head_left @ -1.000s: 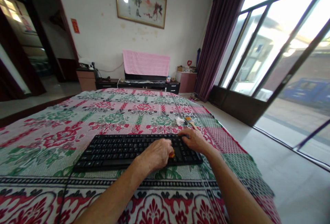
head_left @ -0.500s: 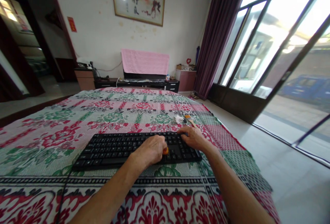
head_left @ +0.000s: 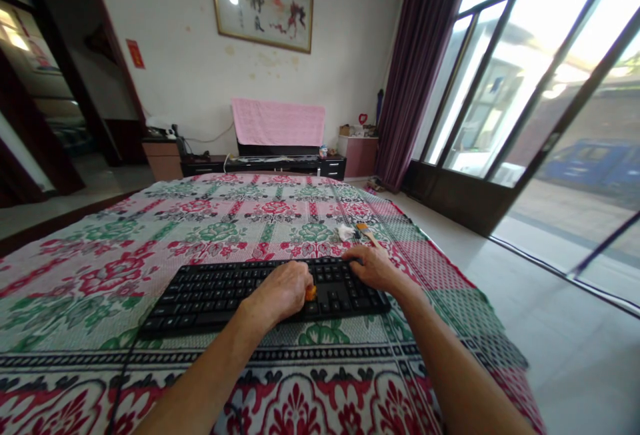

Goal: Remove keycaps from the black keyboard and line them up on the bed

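A black computer keyboard (head_left: 210,295) lies across the patterned cloth in front of me. My left hand (head_left: 286,288) is closed over its middle-right keys. From under the fingers peeks a small orange-yellow piece (head_left: 311,293), pressed against the keys; its kind is mostly hidden by the hand. At the keyboard's far right corner, my right hand (head_left: 373,267) grips the back edge over the number pad, fingers bent. Just beyond that hand lie a paintbrush (head_left: 367,233) with orange bristles and a wooden handle, and a crumpled white wad (head_left: 345,232).
A red, green and white patterned cloth (head_left: 280,208) covers the table. A black cable (head_left: 123,375) runs from the keyboard's left toward me. Farther off stand a low black cabinet (head_left: 330,168), a pink towel (head_left: 277,121) draped over a screen, and glass doors (head_left: 520,88) to the right.
My left hand has slid slightly left along the keys with the orange-yellow piece. The right hand stays at the keyboard's corner. The view has shifted slightly.
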`<state>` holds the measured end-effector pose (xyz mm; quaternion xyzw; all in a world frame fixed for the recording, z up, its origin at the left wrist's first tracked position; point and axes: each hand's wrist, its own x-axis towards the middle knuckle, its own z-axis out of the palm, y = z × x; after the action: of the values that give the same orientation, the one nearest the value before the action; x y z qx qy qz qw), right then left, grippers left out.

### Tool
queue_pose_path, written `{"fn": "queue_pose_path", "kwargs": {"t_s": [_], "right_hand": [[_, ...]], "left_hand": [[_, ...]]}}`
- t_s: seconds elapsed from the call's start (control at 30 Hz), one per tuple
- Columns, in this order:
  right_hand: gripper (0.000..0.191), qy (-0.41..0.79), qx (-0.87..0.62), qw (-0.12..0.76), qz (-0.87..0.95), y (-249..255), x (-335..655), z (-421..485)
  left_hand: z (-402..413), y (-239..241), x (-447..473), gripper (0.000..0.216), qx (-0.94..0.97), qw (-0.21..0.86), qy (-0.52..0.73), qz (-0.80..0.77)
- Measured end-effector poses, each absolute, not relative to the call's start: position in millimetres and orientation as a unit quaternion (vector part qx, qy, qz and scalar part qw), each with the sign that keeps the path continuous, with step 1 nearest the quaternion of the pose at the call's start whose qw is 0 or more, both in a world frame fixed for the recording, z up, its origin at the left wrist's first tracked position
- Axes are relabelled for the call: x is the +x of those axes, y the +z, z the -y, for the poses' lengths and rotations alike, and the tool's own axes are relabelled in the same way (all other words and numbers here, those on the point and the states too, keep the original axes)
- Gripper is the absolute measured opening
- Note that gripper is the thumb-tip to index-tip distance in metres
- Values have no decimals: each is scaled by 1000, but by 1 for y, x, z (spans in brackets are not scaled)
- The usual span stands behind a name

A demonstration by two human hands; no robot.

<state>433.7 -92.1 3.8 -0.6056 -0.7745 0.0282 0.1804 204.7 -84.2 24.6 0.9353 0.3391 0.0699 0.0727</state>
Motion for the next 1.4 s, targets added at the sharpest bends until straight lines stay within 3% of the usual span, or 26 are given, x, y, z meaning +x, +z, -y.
{"fn": "queue_pose_path", "kwargs": {"t_s": [0.23, 0.43, 0.63, 0.97, 1.23, 1.4], "right_hand": [[33, 33, -604, 177, 776, 3, 434, 91], [33, 37, -600, 181, 779, 2, 435, 90], [32, 38, -598, 180, 780, 5, 433, 92], [32, 36, -601, 181, 778, 1, 434, 89], [33, 37, -615, 177, 768, 2, 433, 89], [33, 35, -610, 175, 772, 4, 432, 90]], "left_hand": [[85, 27, 201, 28, 946, 144, 45, -288], [77, 21, 201, 27, 935, 77, 85, -335], [80, 23, 199, 27, 942, 129, 50, -306], [64, 17, 192, 25, 912, 73, 122, -384], [85, 14, 184, 26, 947, 104, 77, -294], [80, 10, 189, 25, 938, 69, 98, -324]]}}
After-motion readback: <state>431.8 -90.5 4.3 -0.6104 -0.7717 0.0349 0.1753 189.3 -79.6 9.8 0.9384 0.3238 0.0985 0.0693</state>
